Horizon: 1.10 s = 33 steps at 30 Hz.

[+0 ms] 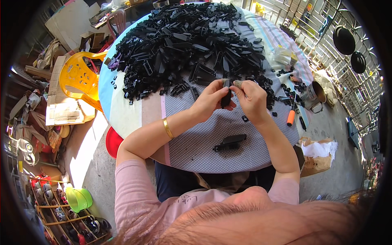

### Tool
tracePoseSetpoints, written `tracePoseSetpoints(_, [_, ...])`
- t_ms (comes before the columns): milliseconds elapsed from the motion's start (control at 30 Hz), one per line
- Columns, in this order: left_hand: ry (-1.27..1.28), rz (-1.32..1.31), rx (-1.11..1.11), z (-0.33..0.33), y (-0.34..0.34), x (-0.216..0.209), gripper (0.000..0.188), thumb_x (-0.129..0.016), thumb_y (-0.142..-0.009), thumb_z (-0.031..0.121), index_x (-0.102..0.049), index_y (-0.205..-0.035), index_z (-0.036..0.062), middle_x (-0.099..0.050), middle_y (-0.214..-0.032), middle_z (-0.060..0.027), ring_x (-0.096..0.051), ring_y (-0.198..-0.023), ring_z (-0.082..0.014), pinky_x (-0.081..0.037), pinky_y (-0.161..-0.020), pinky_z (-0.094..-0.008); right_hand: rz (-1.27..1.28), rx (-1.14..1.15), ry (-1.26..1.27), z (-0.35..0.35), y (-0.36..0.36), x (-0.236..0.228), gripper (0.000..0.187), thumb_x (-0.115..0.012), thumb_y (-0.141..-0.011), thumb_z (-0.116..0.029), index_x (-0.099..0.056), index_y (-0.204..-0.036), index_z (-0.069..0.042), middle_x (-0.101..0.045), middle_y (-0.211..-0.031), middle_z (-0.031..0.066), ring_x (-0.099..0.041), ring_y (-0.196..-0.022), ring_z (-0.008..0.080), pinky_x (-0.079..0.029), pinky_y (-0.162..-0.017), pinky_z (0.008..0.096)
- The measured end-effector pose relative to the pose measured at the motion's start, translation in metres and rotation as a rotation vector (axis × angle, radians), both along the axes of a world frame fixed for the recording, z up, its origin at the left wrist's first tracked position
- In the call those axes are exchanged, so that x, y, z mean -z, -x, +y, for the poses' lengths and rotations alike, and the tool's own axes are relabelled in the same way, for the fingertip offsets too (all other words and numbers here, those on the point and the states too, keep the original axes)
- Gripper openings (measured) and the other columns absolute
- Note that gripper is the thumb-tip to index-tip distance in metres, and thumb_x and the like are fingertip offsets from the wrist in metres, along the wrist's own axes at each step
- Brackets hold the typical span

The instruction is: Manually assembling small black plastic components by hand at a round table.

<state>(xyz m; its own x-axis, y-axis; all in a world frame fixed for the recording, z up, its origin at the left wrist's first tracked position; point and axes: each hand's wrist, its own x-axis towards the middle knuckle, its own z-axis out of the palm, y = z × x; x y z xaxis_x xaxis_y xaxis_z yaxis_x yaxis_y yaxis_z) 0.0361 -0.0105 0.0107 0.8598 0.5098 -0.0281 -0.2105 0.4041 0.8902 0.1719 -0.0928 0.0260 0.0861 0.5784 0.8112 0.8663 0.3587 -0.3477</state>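
Note:
My left hand (pixel 212 100) is closed round a black plastic part (pixel 226 99), held upright over the near half of the round table. Close beside it, the fingertips of my right hand (pixel 252 98) are pinched together at the part's upper end. Whatever lies between those fingertips is too small to make out. A separate black plastic piece (pixel 231 142) rests on the dotted tablecloth (pixel 192 151) between my forearms. Beyond my hands spreads a large heap of black plastic parts (pixel 175 45), many long and blade-shaped.
At the table's right lie an orange-handled screwdriver (pixel 290 117), small black pieces and a metal mug (pixel 314 96). A yellow plastic chair (pixel 79 75) stands at the left, with a red stool (pixel 113 142) nearer. A paper bag (pixel 316 163) sits on the floor at the right.

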Motion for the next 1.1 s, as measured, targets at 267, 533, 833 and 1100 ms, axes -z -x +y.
tracePoseSetpoints(267, [-0.116, -0.021, -0.040, -0.005, 0.000, -0.003, 0.026, -0.040, -0.093, 0.015, -0.036, -0.113, -0.0018, -0.052, -0.090, -0.0098, -0.062, -0.071, -0.0194, -0.053, -0.060, -0.0296, 0.032, -0.014, 0.047, 0.000, -0.005, 0.000, 0.011, -0.065, -0.074, -0.005, -0.056, -0.073, 0.001, -0.056, -0.067, 0.0124, -0.055, -0.061, 0.0289, -0.044, -0.052, 0.0344])
tracePoseSetpoints(533, [-0.195, 0.035, -0.137, -0.007, -0.001, -0.002, 0.022, -0.041, -0.093, 0.015, -0.039, -0.107, -0.0023, -0.054, -0.082, -0.0096, -0.059, -0.060, -0.0155, -0.046, -0.047, -0.0247, 0.134, -0.077, 0.073, 0.002, 0.002, 0.009, 0.009, -0.062, -0.072, 0.001, -0.056, -0.078, 0.001, -0.056, -0.070, 0.0125, -0.057, -0.063, 0.0275, -0.046, -0.055, 0.0332])
tracePoseSetpoints(833, [-0.235, 0.019, -0.148, -0.006, 0.000, -0.002, 0.024, -0.044, -0.093, 0.017, -0.041, -0.107, -0.0023, -0.054, -0.075, -0.0070, -0.055, -0.056, -0.0128, -0.042, -0.045, -0.0225, -0.167, 0.020, 0.006, 0.003, 0.001, 0.009, 0.008, -0.059, -0.074, -0.004, -0.053, -0.077, 0.000, -0.055, -0.070, 0.0120, -0.057, -0.064, 0.0262, -0.046, -0.053, 0.0333])
tracePoseSetpoints(1100, [-0.901, 0.334, -0.294, 0.003, 0.001, -0.003, 0.025, -0.051, -0.089, 0.021, -0.060, -0.090, -0.0022, -0.056, -0.060, -0.0092, -0.052, -0.054, -0.0134, -0.043, -0.053, -0.0298, -0.446, 0.109, 0.308, -0.001, -0.001, 0.017, 0.011, -0.052, -0.079, -0.012, -0.048, -0.074, -0.003, -0.053, -0.067, 0.0109, -0.057, -0.061, 0.0259, -0.047, -0.054, 0.0343])
